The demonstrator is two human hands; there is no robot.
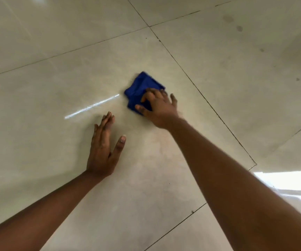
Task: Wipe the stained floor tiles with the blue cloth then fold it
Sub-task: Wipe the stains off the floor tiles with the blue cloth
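Blue cloth bunched on the big centre floor tile, toward that tile's far-right edge, just short of the dark grout line running diagonally past it. Lies ahead & to the right of the body, at full reach of the right arm; well apart from the left hand, which sits nearer & to the left. Cloth roughly squarish w/ folds, no clear long axis; slight stretch from near-left to far-right, i.e. along the grout line. Right hand clearly the nearer one: on top of the cloth's near-right part, fingers spread & bent over it, thumb at the cloth's near-left edge, pressing it to the floor. Whether gripping a fold or only pressing: prob. light grip, fingers curled round the bunch, edges blurred so not certain. Left hand flat on the same tile, fingers straight & together, thumb out to the right, holding nothing, looks like a prop for body weight. Faint reddish-brown stain on the tile betw. the two arms, nearer than the cloth, so likely next stroke = pull back toward the body. Dark spots on the far-right tile across the grout, beyond the cloth. Wiping stage by the look of it; folding not yet begun.
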